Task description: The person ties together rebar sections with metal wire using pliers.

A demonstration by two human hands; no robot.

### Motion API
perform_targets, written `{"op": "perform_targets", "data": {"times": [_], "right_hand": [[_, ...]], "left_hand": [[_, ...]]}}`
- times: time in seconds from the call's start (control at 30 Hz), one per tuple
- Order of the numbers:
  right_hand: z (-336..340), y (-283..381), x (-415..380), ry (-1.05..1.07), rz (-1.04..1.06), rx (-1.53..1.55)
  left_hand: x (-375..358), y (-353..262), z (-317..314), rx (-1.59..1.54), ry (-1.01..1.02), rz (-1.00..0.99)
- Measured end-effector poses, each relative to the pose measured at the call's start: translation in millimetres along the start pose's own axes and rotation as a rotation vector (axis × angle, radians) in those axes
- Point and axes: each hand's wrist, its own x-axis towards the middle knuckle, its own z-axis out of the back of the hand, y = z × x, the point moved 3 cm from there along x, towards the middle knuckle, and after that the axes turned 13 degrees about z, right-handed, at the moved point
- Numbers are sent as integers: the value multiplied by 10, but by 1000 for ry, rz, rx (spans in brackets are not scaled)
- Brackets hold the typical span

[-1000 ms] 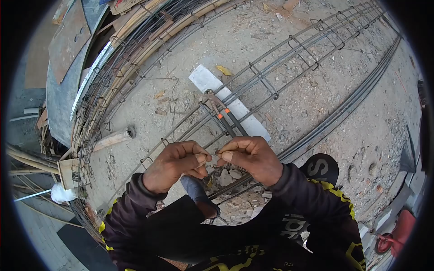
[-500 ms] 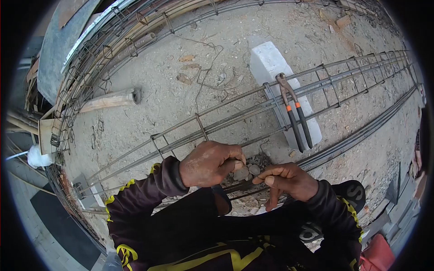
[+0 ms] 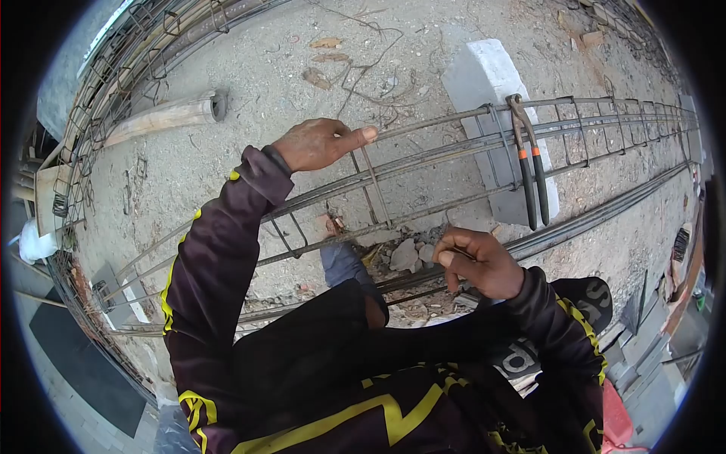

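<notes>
- Two bare hands are in my view: my left hand (image 3: 314, 145) has its fingers closed over the upper bar of the long, dark steel rebar cage (image 3: 423, 161), thumb extended along the bar.
- My right hand (image 3: 488, 265) is near the lower side of that cage, apart from it, fingers curled with the thumb close to them; I cannot tell whether something thin is pinched there.
- The cage lies lengthwise over the ground, slender and narrow, its straight bars joined by rectangular hoops, some of them leaning.
- One white-topped grey rectangular block (image 3: 497, 68) sits under it on the right; a smaller pale block (image 3: 134, 301) is at its left end.
- Metal pincers with black handles and orange bands (image 3: 527, 181) rest on the cage over the larger block.
- A hollow, pale brown tube (image 3: 162, 121) lies on the sandy ground (image 3: 265, 83), its round end open toward the right; its inside is too dark for me to read.
- Grey stone rubble (image 3: 404, 256) lies between a foot in a blue-grey covering (image 3: 344, 261) and my right hand.
- A bundle of dark steel bars (image 3: 605, 219) runs just beside the cage.
</notes>
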Motion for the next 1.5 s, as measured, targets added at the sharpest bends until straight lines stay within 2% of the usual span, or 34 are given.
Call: {"op": "perform_targets", "data": {"times": [0.03, 0.13, 0.17, 0.27, 0.33, 0.43, 0.53, 0.67, 0.77, 0.93, 1.03, 1.13, 1.17, 1.27, 1.37, 1.47, 1.5], "right_hand": [[-41, -177, 22, 77, -67, -39], [-137, -672, 41, 126, -215, -136], [-204, -756, 67, 88, -245, -1], [-284, -826, 162, -112, -186, 255], [-295, -833, 280, -178, -175, 320], [-280, -896, 342, -219, -162, 360], [-284, -882, 360, -224, -135, 338], [-280, -844, 303, -227, -160, 242], [-317, -811, 200, -278, -177, 281], [-285, -922, 117, -317, -108, 166], [-278, -939, 95, -338, -55, 54], [-225, -1018, 108, -336, 21, -247], [-209, -1017, 111, -334, 23, -300], [-205, -930, 157, -327, -6, -317], [-264, -858, 251, -338, 69, -540], [-271, -719, 323, -335, 54, -660], [-283, -725, 336, -342, 88, -682]], "left_hand": [[92, 1, -65, -29, 266, 95], [97, -45, -152, -167, 243, 25], [105, -36, -181, -227, 278, 3], [177, 57, -236, -423, 355, -59], [210, 115, -283, -574, 397, -95], [242, 144, -276, -575, 466, -82], [206, 131, -266, -549, 429, -54], [205, 131, -295, -537, 400, -118], [165, 105, -272, -495, 367, -125], [150, 91, -276, -371, 287, -127], [199, 158, -357, -266, -3, -221], [-223, -60, -157, -140, -526, -301], [-396, -160, -77, -363, -546, -364], [-769, -227, -61, -510, -206, -182], [-1076, -399, -151, -81, 26, -44], [-1082, -111, -639, -238, -132, -179], [-1088, -129, -696, -283, -105, -118]]}}
